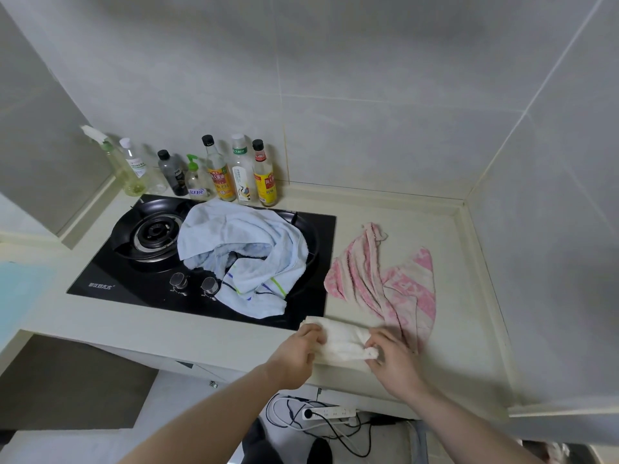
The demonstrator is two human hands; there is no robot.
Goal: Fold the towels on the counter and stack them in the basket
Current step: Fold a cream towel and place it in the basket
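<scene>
Head view: both hands, left hand (303, 346) and right hand (392, 354), grip white towel (341, 339) (at counter (201, 333) edge).

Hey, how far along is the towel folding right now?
Nothing looks finished, and no basket is in view. Left hand and right hand grip the white towel at the counter edge. The blue towel on the stove and the pink towel lie crumpled.

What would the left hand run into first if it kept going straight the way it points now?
Probably the white towel it already grips. The left hand points up and right across the counter; past that towel, the pink towel seems next, though depth is hard to judge.
</scene>
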